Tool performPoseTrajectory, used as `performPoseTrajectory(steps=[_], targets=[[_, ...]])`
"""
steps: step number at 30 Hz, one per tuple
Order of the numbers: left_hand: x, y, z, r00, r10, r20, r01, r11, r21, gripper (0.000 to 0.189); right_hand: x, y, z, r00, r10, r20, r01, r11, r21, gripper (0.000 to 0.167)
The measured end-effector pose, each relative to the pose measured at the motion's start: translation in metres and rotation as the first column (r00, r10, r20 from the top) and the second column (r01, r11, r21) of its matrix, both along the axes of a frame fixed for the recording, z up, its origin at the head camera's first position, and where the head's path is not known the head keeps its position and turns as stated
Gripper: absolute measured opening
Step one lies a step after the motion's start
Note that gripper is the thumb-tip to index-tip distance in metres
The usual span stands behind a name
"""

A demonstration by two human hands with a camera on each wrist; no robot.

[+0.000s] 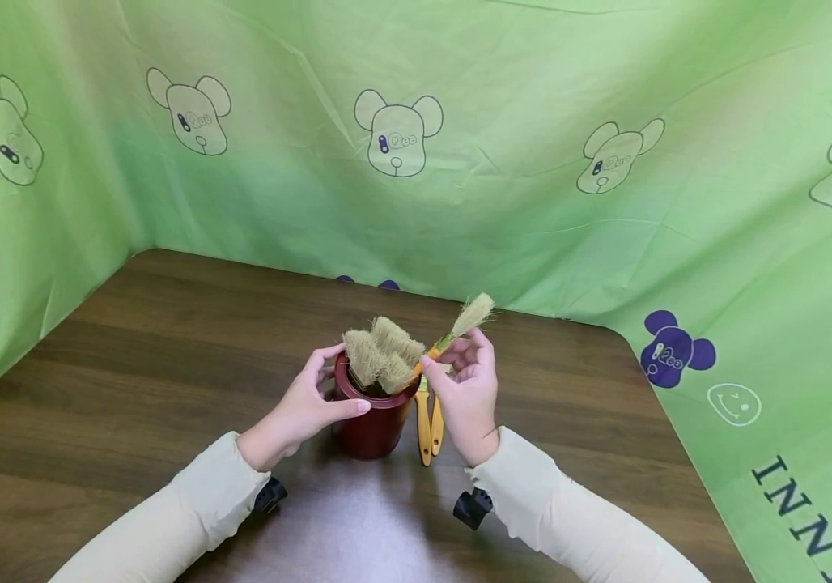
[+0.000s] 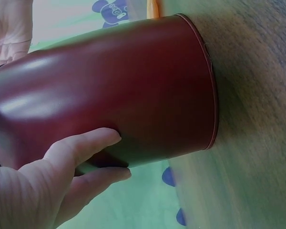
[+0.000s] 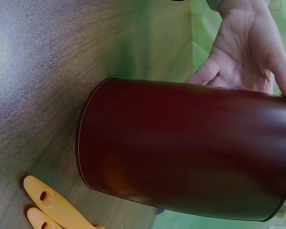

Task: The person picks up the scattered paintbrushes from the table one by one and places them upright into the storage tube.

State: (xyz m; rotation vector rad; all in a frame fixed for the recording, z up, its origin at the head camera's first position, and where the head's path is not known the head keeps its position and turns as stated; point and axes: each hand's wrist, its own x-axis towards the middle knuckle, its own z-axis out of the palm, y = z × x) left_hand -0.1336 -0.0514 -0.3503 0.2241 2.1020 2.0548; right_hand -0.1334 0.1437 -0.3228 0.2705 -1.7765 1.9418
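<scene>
A dark red, round container (image 1: 372, 429) stands upright on the table. My left hand (image 1: 303, 409) grips its left side near the top, thumb along the rim and fingers round the outside. Inside it are several brushes (image 1: 363, 358) with their pale bristles up; their handles are hidden in the container. My right hand (image 1: 470, 393) pinches a paintbrush (image 1: 476, 314) with an orange handle at the container's right rim. That brush leans up to the right, pale bristles uppermost. In the right wrist view the container (image 3: 186, 148) covers most of the scene.
Two more paintbrushes with orange handles (image 1: 424, 429) lie on the brown wooden table (image 1: 205, 340), just right of the container. A green printed cloth (image 1: 503, 219) hangs along the table's back and sides.
</scene>
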Motion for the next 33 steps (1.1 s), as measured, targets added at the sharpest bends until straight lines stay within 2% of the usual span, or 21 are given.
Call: performPoseTrajectory(steps=[3,7,9,12,15,18,20,22,25,27,29,33], targets=[[0.0,0.0,0.0,1.0,0.004,0.003,-0.004,1.0,0.0,0.081,0.001,0.0,-0.001,1.0,0.014,0.016,-0.014,1.0,0.017,0.052],[0.0,0.0,0.0,1.0,0.004,0.003,-0.004,1.0,0.003,0.081,0.002,0.003,-0.004,0.996,0.084,0.016,-0.085,0.995,0.043,0.044],[0.0,0.0,-0.001,1.0,0.002,0.001,-0.002,1.0,0.004,0.081,0.002,0.005,-0.006,0.991,0.136,-0.017,-0.135,0.99,0.042,0.041],[0.0,0.0,-0.001,1.0,0.0,0.002,0.0,1.0,-0.001,0.081,0.001,0.009,-0.01,0.973,0.197,-0.118,-0.194,0.98,0.033,0.04],[0.0,0.0,-0.001,1.0,0.001,0.006,-0.001,1.0,-0.005,0.081,-0.002,0.013,-0.012,0.958,0.194,-0.209,-0.19,0.981,0.039,0.039],[-0.001,0.0,-0.001,1.0,0.004,0.007,-0.004,1.0,-0.009,0.081,-0.005,0.017,-0.012,0.973,0.113,-0.201,-0.106,0.993,0.048,0.027],[-0.001,0.0,-0.001,1.0,0.008,0.005,-0.008,1.0,-0.013,0.081,-0.009,0.02,-0.012,0.991,0.046,-0.125,-0.043,0.999,0.029,0.023],[-0.001,0.0,-0.001,1.0,0.008,0.004,-0.008,1.0,-0.015,0.081,-0.015,0.024,-0.013,1.0,-0.016,-0.017,0.016,1.0,0.016,0.026],[-0.001,0.0,-0.001,1.0,0.008,0.002,-0.008,1.0,-0.015,0.081,-0.026,0.032,-0.019,0.982,-0.085,0.17,0.081,0.996,0.03,0.03],[-0.001,0.0,-0.001,1.0,0.006,0.003,-0.006,1.0,-0.015,0.081,-0.033,0.038,-0.026,0.953,-0.113,0.28,0.099,0.993,0.063,0.031],[-0.001,0.0,-0.001,1.0,0.006,0.006,-0.005,1.0,-0.015,0.081,-0.04,0.045,-0.034,0.916,-0.127,0.382,0.095,0.99,0.102,0.034],[-0.001,-0.001,-0.001,1.0,0.004,0.011,-0.004,1.0,-0.016,0.081,-0.051,0.056,-0.048,0.823,-0.114,0.557,0.024,0.986,0.166,0.042]])
